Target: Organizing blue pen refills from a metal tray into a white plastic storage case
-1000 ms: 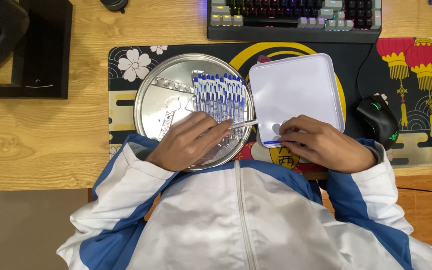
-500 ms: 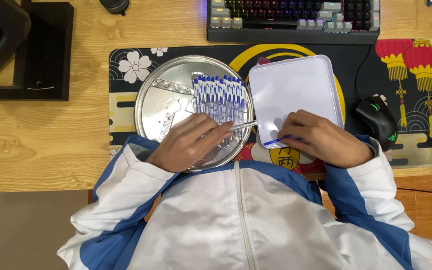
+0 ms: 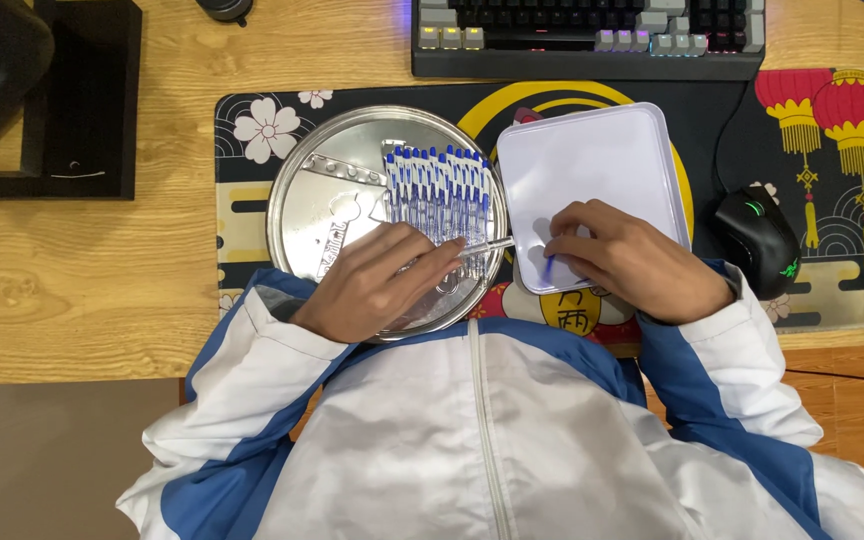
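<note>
- The right hand's (image 3: 642,262) grip is pinching what looks like a blue pen cap (image 3: 549,268) over the white tray (image 3: 592,170).
- The left hand's (image 3: 377,282) grip is holding a clear pen (image 3: 484,245).
- Many capped pens (image 3: 439,185) are lying in the round metal tray (image 3: 327,180), the white tray nearly bare.

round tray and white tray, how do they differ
The round tray is shiny metal and circular; the white tray is matte and rectangular with rounded corners. The round tray holds a row of blue-capped pens; the white tray is almost bare. Both lie flat on the desk mat, a hand over each near edge.
</note>
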